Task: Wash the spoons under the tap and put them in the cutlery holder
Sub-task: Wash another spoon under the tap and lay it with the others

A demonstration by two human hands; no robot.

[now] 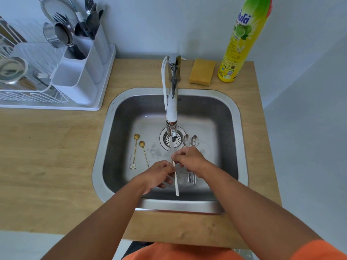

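Both hands hold one silver spoon (176, 182) over the steel sink (232, 117), under the thin stream of water from the chrome tap (172, 98). My right hand (189, 159) pinches its upper end, which the fingers hide. My left hand (159, 174) pinches the handle lower down. Two gold spoons (135, 151) lie on the sink floor at the left, and two silver spoons (191, 141) lie at the right, partly under my right hand. The white cutlery holder (80, 72) stands at the back left with several utensils in it.
A white dish rack (24, 76) with glassware sits on a tray left of the holder. A yellow sponge (202, 72) and a tall yellow dish soap bottle (242, 40) stand behind the sink on the wooden counter (47, 156). The drain strainer (178, 140) lies under the tap.
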